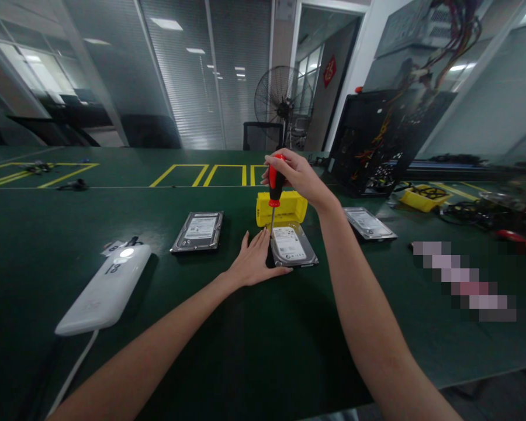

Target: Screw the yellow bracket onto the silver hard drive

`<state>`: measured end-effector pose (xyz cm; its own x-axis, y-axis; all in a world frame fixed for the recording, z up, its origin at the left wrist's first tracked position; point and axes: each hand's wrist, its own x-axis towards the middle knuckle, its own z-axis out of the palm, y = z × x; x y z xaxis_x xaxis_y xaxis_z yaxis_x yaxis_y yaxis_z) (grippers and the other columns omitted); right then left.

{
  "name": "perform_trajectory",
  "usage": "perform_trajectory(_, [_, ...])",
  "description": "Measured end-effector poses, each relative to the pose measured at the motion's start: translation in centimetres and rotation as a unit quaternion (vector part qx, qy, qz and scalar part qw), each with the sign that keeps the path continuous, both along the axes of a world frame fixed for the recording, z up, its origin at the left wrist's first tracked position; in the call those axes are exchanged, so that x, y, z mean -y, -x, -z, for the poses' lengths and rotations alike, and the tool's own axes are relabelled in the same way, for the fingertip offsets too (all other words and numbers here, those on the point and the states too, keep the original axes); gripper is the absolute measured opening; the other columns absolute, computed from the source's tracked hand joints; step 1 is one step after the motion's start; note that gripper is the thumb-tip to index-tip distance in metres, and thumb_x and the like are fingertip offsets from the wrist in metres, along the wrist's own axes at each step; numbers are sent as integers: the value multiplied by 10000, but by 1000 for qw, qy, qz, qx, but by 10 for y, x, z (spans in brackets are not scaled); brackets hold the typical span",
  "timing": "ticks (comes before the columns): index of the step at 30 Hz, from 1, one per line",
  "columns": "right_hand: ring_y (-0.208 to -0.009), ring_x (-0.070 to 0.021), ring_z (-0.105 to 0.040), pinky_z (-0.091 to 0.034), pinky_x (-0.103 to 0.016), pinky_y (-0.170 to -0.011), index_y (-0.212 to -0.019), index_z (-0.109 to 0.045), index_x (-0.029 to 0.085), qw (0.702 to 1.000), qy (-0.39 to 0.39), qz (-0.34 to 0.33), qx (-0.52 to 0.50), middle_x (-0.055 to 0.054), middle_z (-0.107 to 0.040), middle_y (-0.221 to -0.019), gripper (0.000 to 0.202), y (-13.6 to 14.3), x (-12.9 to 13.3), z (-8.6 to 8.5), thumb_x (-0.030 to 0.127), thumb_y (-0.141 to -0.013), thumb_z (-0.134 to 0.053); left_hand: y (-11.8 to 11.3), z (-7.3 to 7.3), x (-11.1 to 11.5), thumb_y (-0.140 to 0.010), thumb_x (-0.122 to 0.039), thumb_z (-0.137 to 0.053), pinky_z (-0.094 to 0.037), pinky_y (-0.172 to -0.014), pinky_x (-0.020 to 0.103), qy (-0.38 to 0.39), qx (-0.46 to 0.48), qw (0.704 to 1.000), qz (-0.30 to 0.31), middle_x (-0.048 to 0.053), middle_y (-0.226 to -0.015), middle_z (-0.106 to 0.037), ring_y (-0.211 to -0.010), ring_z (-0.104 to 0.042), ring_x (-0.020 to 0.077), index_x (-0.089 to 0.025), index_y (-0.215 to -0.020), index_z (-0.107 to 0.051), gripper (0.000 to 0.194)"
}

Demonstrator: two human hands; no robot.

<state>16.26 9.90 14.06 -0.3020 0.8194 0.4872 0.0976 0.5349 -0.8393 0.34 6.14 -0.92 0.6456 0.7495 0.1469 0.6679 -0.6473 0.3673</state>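
So, screwdriver (pixel 276 192) in right hand (pixel 298 174); left hand (pixel 255 262) beside drive (pixel 291 244)

Two hands, one left hand (pixel 256 260) and one right hand (pixel 298 175), are working over one table (pixel 245 351). One screwdriver (pixel 276 178) is sitting in the right hand. Three hard drives are lying around: the first drive (pixel 291 242) between the left hand's thumb and fingers, the second drive (pixel 198 231) left of that hand, the third drive (pixel 367 223) right of the right hand. Two yellow boxes are resting, the first box (pixel 293 207) beyond the left hand, the second box (pixel 421 202) well right of the right hand. One white gadget (pixel 105 289) with one cord (pixel 76 368) is lying left of the left hand. One computer case (pixel 357 146) is standing right of the right hand; one fan (pixel 283 105) is standing beyond it.
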Motion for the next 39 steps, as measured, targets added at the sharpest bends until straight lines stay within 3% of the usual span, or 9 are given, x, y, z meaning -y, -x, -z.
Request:
perform_trajectory(6, [-692,-122,-623,-532,-292,-714,-877,-447,213,999,-15,39,12,-2,-612,-729,385,-1,-1,1,572,-819,-572,-1,-3,3,-753,-829,-411,22,-1168,566,-8,-4,1000,-4,210,-1564,-177,-1453,-169,322,-101,-1520,-83,1107])
perform_trajectory(14, [-632,-131,-591,-539,-319,-665,-875,-476,228,998,-48,33,21,17,-549,-690,363,-1,-10,5,583,-842,-543,-2,-3,4,-753,-850,-366,28,-1166,569,-21,-21,1000,-9,219,-1560,-176,-1452,-167,329,-83,-1520,-77,1123])
perform_trajectory(21, [-774,-144,-568,-507,-298,-703,-850,-545,189,993,-80,64,62,-31,-558,-802,488,-2,-4,1,619,-919,-325,-1,-3,4,-766,-848,-339,30,-1166,569,-22,-29,999,0,207,-1564,-171,-1456,-144,329,-86,-1525,-68,1109])
perform_trajectory(31, [-759,-135,-614,-499,-267,-665,-908,-549,173,997,-68,21,29,-41,-620,-826,422,0,-9,3,588,-866,-486,1,-1,2,-777,-844,-329,50,-1163,570,-19,-30,999,7,207,-1568,-145,-1459,-131,322,-97,-1528,-65,1091])
perform_trajectory(36, [-837,-161,-621,-511,-305,-727,-1070,-575,219,989,-118,75,37,-35,-621,-892,400,0,-18,10,558,-867,-511,-1,-6,5,-774,-846,-329,52,-1164,567,-7,-37,999,3,209,-1569,-131,-1459,-126,324,-86,-1527,-69,1101])
perform_trajectory(39, [-864,-172,-605,-501,-340,-771,-1013,-616,223,981,-153,108,59,-37,-618,-916,422,-1,-20,11,595,-873,-474,-1,-6,5,-771,-847,-332,48,-1164,570,-5,-38,999,2,208,-1569,-134,-1459,-122,326,-86,-1527,-71,1103])
